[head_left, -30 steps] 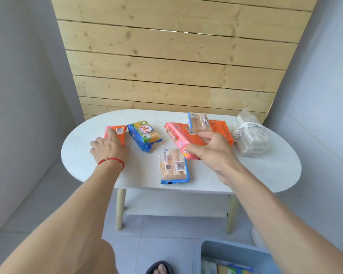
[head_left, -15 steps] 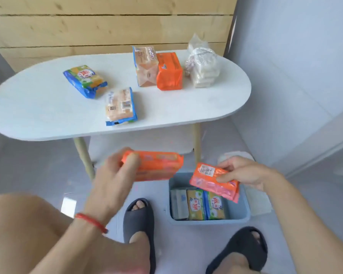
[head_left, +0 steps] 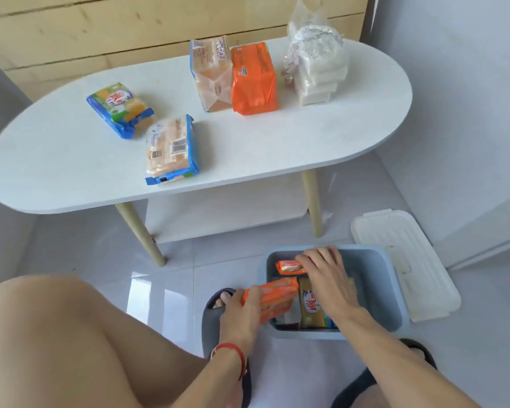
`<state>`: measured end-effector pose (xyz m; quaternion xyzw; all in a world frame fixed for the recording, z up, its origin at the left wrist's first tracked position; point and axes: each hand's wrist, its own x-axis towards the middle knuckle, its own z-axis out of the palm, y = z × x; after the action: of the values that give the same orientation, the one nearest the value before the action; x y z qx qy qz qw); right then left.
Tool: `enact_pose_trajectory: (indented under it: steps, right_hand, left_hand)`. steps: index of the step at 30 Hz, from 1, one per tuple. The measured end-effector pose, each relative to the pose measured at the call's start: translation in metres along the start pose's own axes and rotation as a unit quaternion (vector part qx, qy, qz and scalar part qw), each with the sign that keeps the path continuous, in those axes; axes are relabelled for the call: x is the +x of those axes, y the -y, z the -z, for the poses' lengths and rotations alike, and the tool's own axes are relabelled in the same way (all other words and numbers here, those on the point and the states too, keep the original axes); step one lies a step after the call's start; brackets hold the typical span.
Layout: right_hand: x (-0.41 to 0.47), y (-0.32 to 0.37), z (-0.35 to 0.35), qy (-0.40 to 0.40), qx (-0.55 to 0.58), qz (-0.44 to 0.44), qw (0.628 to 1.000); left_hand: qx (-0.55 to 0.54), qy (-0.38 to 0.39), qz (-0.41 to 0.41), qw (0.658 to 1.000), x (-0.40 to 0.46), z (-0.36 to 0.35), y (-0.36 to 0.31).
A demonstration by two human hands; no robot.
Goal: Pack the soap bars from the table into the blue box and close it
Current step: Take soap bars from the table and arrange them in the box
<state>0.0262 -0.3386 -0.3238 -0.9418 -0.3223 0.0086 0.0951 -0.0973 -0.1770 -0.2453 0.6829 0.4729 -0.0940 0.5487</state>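
The blue box (head_left: 377, 287) stands open on the floor between my feet. My left hand (head_left: 242, 313) grips an orange soap pack (head_left: 273, 298) at the box's left rim. My right hand (head_left: 327, 278) is down inside the box, fingers on a second orange soap pack (head_left: 290, 267) at the far end. A yellow soap pack (head_left: 309, 304) lies in the box beneath. On the white table (head_left: 248, 148) remain a blue-green pack (head_left: 120, 108), a clear blue-edged pack (head_left: 171, 150), an upright clear pack (head_left: 211, 73), an orange pack (head_left: 253, 79) and a bag of white bars (head_left: 317, 60).
The box's white lid (head_left: 404, 260) lies on the floor to the right of the box. The table's wooden legs (head_left: 142, 234) stand just behind it. My slippered feet (head_left: 218, 301) flank the box. A grey wall rises at right.
Both hands have dropped from above the box to it. The right hand's orange pack now lies inside at the far end; the left hand's pack has reached the box's left rim.
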Motion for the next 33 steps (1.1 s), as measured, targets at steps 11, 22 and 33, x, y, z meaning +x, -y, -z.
enact_pose_trajectory:
  steps: [11,22,33]
  right_hand:
    - [0.000,0.004,-0.023,0.083,0.099,-0.090,0.987]
    - [0.004,-0.036,0.024,0.206,0.305,-0.120,0.922]
    - [-0.030,-0.055,0.054,0.083,0.084,-0.135,0.984]
  left_hand:
    - [0.030,0.021,-0.028,0.999,0.007,-0.007,0.015]
    - [0.109,0.038,-0.123,0.986,0.010,-0.020,0.000]
    - [0.245,0.158,-0.250,0.923,0.051,-0.079,-0.024]
